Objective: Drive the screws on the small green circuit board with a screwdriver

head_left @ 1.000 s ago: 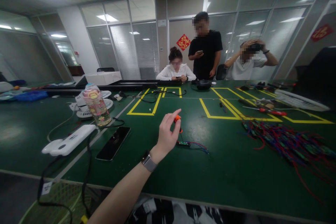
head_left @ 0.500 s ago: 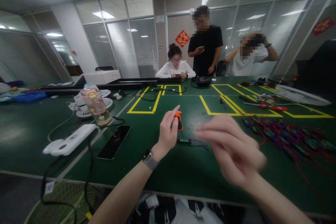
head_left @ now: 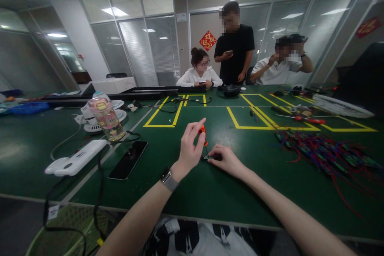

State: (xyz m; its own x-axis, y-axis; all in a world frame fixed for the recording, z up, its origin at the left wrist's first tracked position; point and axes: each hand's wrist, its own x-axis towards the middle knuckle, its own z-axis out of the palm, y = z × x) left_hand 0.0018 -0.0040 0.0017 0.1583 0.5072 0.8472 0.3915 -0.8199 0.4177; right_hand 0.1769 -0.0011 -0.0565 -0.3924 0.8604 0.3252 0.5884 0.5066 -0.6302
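My left hand (head_left: 189,148), with a watch (head_left: 169,179) on its wrist, is closed around an orange-handled screwdriver (head_left: 205,143). The tool stands nearly upright, its thin shaft pointing down at a small green circuit board (head_left: 205,157) on the table. Most of the handle is hidden behind my fingers. From the right, my right hand (head_left: 228,161) pinches the board at its right end between thumb and fingers, covering much of it. Whether the screwdriver's tip touches the board I cannot tell.
A pile of wired circuit boards (head_left: 324,150) lies to the right, red screwdrivers (head_left: 309,120) behind it. A phone (head_left: 128,160), a white device (head_left: 76,158) and a bottle (head_left: 108,120) are on the left. Several people are across the green table (head_left: 192,200).
My right hand has come down and left from above the table and now grips the circuit board. My left hand keeps the screwdriver in nearly the same spot.
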